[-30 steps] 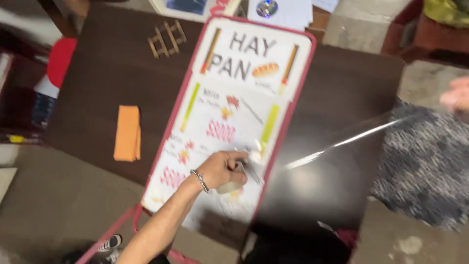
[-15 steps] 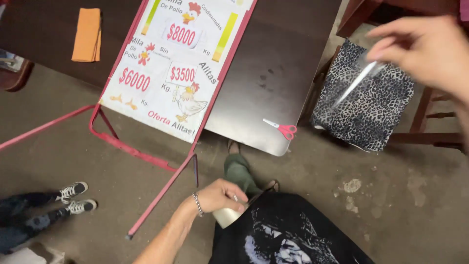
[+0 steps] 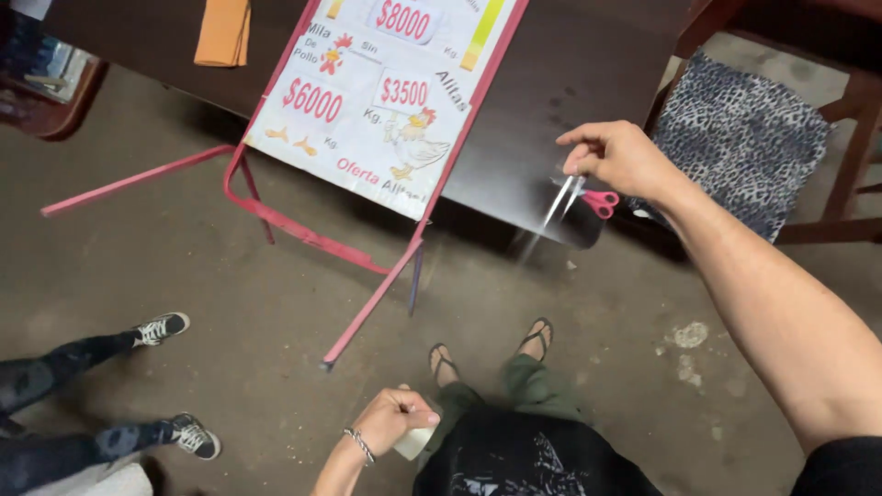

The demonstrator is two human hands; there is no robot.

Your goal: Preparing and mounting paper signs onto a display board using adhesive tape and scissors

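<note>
Right hand [image 3: 617, 158] pinching a clear tape strip [image 3: 559, 204] taut above the dark table [image 3: 551, 92], near red scissors [image 3: 602, 200]; left hand [image 3: 395, 421] clasping a pale roll [image 3: 413, 443] low, well off that table.

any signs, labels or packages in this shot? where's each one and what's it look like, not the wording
Sign board: lies flat on the dark table at top centre, its red metal frame and legs jutting past the table edge; white rectangular poster with red price figures, yellow bars and cartoon chicken drawings.
No packages, screens or other labels can be made out.
</note>
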